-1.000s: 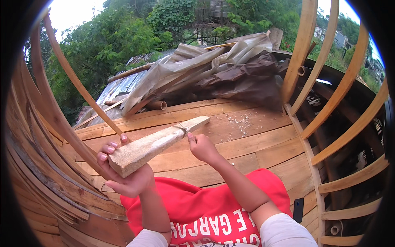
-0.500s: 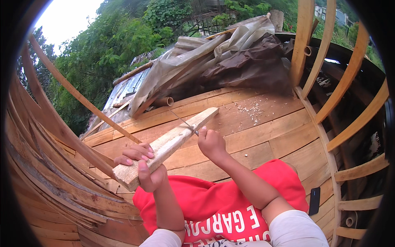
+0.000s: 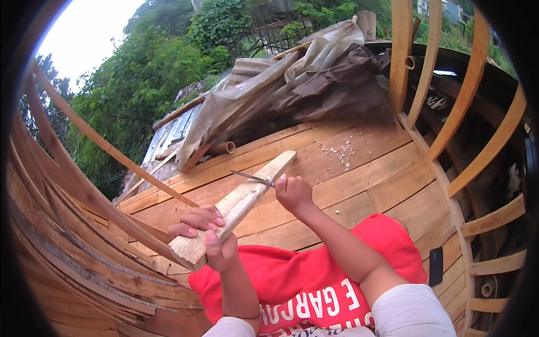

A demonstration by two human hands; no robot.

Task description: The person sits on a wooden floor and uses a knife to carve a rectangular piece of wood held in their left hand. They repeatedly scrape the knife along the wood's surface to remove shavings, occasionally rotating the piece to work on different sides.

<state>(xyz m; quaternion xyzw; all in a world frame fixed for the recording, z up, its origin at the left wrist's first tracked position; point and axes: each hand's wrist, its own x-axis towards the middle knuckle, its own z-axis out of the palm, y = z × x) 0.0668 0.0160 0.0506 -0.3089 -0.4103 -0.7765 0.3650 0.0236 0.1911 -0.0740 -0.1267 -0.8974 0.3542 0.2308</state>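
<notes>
firmly, my left hand (image 3: 224, 253) grips the wooden piece (image 3: 244, 199) by its near end, my right hand (image 3: 294, 195) the knife (image 3: 247, 176); i should angle it shallowly.

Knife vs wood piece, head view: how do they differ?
The knife is thin and dark; the wood piece is thick and pale. The right hand grips the knife, the left hand the wood piece. Both are elongated and handheld.
</notes>
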